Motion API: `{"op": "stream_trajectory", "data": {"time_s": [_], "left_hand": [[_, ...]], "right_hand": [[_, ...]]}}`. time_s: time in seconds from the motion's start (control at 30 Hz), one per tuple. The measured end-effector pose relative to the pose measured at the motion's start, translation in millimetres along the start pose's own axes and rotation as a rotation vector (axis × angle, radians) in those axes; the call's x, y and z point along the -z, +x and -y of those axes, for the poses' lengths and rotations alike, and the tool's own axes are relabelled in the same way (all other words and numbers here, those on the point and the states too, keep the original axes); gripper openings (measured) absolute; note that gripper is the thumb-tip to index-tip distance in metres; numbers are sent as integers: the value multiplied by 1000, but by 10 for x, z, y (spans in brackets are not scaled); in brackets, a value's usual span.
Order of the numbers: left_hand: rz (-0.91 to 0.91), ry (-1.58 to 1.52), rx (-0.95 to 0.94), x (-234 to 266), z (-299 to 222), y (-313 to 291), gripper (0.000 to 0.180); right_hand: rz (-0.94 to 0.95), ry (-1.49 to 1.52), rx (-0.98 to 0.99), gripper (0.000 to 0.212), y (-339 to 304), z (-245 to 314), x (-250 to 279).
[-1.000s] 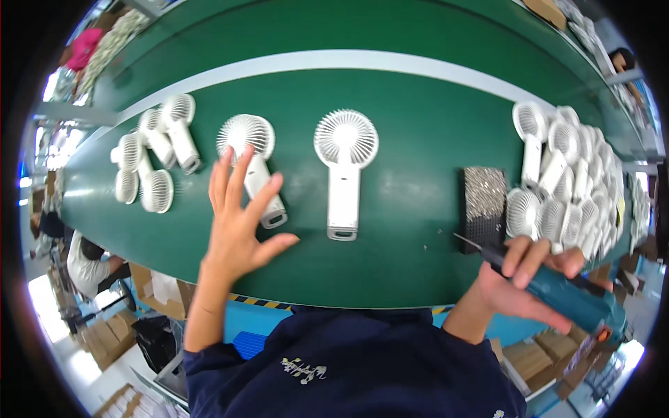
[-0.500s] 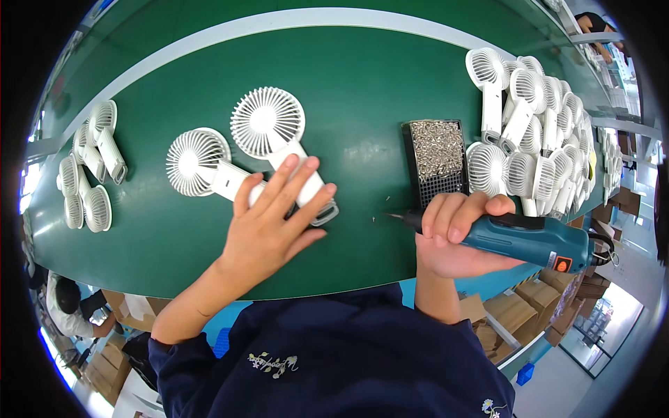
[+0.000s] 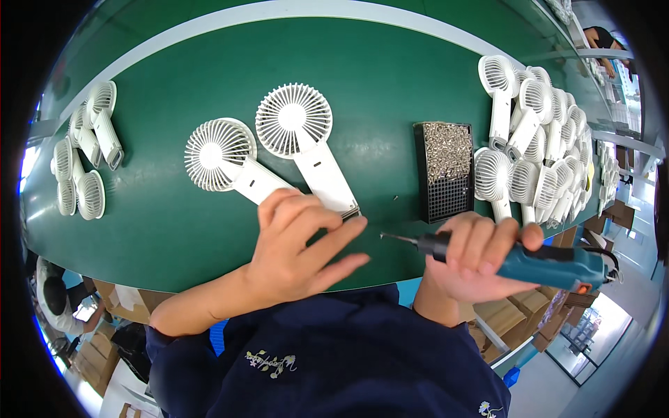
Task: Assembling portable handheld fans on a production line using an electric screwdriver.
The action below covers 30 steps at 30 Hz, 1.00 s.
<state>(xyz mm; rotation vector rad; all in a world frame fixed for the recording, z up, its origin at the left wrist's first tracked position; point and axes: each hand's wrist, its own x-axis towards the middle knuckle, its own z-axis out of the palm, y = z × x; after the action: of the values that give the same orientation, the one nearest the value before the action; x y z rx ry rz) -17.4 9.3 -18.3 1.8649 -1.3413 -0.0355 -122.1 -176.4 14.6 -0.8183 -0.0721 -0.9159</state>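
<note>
Two white handheld fans lie face up before me, the left fan [image 3: 211,155] and the right fan [image 3: 293,118], their handles slanting toward me. My left hand [image 3: 289,244] is over the lower ends of the handles, fingers bent, with a gap between thumb and forefinger. Part of the left fan's handle is hidden under it. My right hand [image 3: 474,261] grips a teal electric screwdriver [image 3: 554,268], its thin bit pointing left toward my left hand. A tiny bright piece shows at the bit's tip, perhaps a screw.
A black tray [image 3: 421,174] of small screws stands right of the fans, with a loose screw [image 3: 396,197] beside it. A large pile of white fans [image 3: 536,139] covers the right side. Several more fans [image 3: 90,195] lie far left. Cardboard boxes [image 3: 502,317] stand below the table.
My left hand has moved right and nearer me, its fingers now more bent. The two fans appear farther right. The screwdriver has dropped slightly toward me, and its tip shows a small bright piece.
</note>
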Motion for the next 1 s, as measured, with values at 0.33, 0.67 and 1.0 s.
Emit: {"op": "stream_trajectory", "data": {"time_s": [0.33,0.67,1.0], "left_hand": [[-52,-324,21,-61,86,83,23],[-52,-404,-70,-225,38,1,10],[113,-45,-66,-60,32,128,54]], "right_hand": [[60,38,-76,41,60,-41,-330],[-120,125,-13,40,-78,-8,-202],[-64,-51,115,43,-79,-112,-371]]}}
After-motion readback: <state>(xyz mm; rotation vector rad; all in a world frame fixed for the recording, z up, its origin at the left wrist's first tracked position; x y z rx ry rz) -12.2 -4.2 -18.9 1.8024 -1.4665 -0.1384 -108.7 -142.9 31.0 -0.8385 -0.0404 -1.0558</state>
